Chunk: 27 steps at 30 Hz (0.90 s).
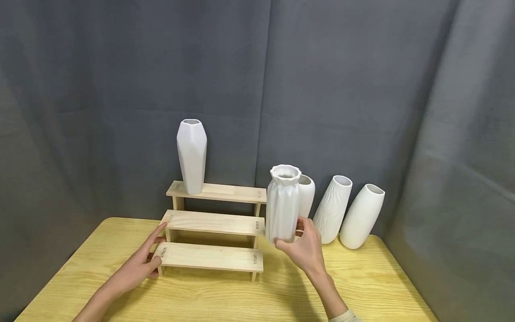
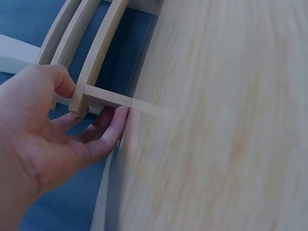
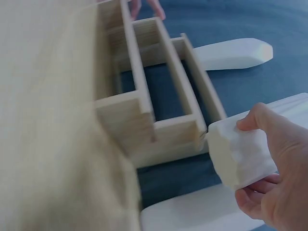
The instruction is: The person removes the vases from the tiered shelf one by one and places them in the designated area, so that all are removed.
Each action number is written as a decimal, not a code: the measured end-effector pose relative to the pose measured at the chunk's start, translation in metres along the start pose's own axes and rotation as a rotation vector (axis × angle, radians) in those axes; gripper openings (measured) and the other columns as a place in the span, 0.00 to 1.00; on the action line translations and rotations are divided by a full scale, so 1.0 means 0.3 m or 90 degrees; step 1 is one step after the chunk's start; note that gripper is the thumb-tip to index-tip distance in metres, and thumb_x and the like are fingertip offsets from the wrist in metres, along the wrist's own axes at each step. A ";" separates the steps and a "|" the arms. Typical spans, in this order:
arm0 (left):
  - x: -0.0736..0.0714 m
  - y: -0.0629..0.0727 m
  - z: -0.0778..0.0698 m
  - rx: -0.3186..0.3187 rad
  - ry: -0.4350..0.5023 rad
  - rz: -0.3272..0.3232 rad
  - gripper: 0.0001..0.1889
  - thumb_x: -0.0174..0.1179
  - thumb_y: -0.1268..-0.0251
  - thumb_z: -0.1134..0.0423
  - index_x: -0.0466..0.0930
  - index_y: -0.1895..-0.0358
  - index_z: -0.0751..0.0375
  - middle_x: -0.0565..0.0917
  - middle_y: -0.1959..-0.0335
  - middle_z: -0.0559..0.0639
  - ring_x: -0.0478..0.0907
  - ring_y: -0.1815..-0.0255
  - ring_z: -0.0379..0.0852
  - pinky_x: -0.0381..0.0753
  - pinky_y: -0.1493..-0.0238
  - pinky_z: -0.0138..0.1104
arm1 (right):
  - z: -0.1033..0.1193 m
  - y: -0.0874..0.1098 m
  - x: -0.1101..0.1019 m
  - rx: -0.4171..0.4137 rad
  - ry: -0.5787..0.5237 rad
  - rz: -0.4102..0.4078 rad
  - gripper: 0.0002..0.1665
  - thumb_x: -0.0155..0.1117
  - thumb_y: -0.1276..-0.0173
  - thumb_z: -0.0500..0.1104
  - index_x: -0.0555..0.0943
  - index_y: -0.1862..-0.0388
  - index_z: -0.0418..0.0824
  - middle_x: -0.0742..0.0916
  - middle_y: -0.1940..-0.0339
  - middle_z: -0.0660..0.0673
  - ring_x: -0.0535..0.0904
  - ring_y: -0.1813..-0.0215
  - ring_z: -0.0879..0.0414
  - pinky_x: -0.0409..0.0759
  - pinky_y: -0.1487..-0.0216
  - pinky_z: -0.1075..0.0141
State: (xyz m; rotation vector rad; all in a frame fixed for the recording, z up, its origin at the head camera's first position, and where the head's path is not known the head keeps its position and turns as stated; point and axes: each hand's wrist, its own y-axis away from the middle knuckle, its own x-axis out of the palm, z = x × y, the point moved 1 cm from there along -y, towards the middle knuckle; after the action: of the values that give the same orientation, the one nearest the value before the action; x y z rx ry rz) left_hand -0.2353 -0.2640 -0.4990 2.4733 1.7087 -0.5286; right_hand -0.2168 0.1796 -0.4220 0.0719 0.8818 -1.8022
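My right hand (image 1: 306, 248) grips a white pleated vase (image 1: 283, 208) with a scalloped rim near its base, thumb on one side and fingers on the other. The vase is upright, lifted beside the right end of a three-step wooden display stand (image 1: 213, 257). In the right wrist view the flat base of the vase shows, close to the stand's end. My left hand (image 2: 53, 130) holds the left end of the stand, its thumb and fingers around the lowest step. On the stand's top step, toward the left, stands a white faceted vase (image 1: 192, 156).
Behind the held vase, another white vase (image 1: 307, 194) is partly hidden. Further right, a white wavy-textured vase (image 1: 333, 210) and a smooth white vase (image 1: 362, 217) lean on the yellow wood-grain table (image 1: 225, 299). Grey curtains (image 1: 342, 89) hang behind and at the sides.
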 end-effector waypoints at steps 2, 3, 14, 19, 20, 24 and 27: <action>0.002 0.001 -0.002 0.001 -0.007 -0.005 0.48 0.48 0.27 0.77 0.39 0.17 0.28 0.53 0.25 0.66 0.69 0.72 0.50 0.78 0.77 0.41 | -0.019 0.017 -0.016 0.003 0.003 0.003 0.40 0.86 0.61 0.40 0.79 0.45 0.38 0.83 0.56 0.46 0.82 0.56 0.52 0.82 0.51 0.52; 0.003 0.005 -0.005 0.000 -0.009 -0.007 0.48 0.48 0.27 0.77 0.39 0.17 0.27 0.53 0.25 0.65 0.70 0.72 0.52 0.78 0.77 0.42 | -0.027 0.025 -0.024 0.005 -0.001 0.007 0.40 0.86 0.61 0.39 0.79 0.45 0.37 0.83 0.55 0.46 0.82 0.56 0.52 0.82 0.51 0.53; 0.007 0.093 -0.036 -0.003 -0.016 -0.021 0.48 0.47 0.27 0.77 0.37 0.17 0.27 0.51 0.24 0.68 0.72 0.70 0.56 0.82 0.73 0.47 | -0.149 0.118 -0.142 0.068 0.016 0.062 0.40 0.84 0.57 0.37 0.76 0.44 0.34 0.84 0.55 0.41 0.82 0.53 0.49 0.83 0.49 0.56; 0.016 0.114 -0.027 0.001 -0.001 -0.017 0.48 0.47 0.27 0.77 0.37 0.17 0.28 0.51 0.25 0.69 0.71 0.74 0.53 0.80 0.75 0.43 | -0.228 0.155 -0.206 0.109 0.040 0.059 0.40 0.84 0.55 0.37 0.75 0.42 0.35 0.84 0.53 0.41 0.82 0.51 0.48 0.82 0.48 0.55; 0.021 0.118 -0.021 0.002 0.002 -0.016 0.49 0.47 0.28 0.78 0.37 0.17 0.29 0.51 0.25 0.69 0.71 0.74 0.52 0.80 0.76 0.43 | -0.245 0.166 -0.219 0.118 0.045 0.057 0.41 0.85 0.54 0.37 0.75 0.41 0.35 0.84 0.53 0.41 0.82 0.51 0.48 0.82 0.48 0.55; 0.045 0.131 0.004 -0.020 0.018 -0.015 0.49 0.47 0.29 0.79 0.38 0.17 0.27 0.52 0.25 0.67 0.72 0.76 0.50 0.79 0.77 0.42 | -0.320 0.208 -0.276 0.137 0.084 0.044 0.43 0.87 0.55 0.40 0.74 0.41 0.34 0.83 0.52 0.39 0.81 0.51 0.47 0.83 0.49 0.54; 0.063 0.130 0.018 -0.034 0.022 -0.009 0.49 0.47 0.28 0.77 0.38 0.18 0.26 0.51 0.24 0.66 0.74 0.74 0.53 0.81 0.75 0.43 | -0.378 0.230 -0.324 0.150 0.124 0.027 0.44 0.88 0.55 0.42 0.73 0.42 0.35 0.82 0.53 0.39 0.81 0.52 0.46 0.83 0.50 0.54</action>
State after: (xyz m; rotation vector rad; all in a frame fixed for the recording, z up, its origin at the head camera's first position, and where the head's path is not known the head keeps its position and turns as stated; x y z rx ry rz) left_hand -0.1946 -0.2632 -0.5149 2.4498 1.7296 -0.4391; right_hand -0.1583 0.3134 -0.4974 0.4200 0.7930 -1.8744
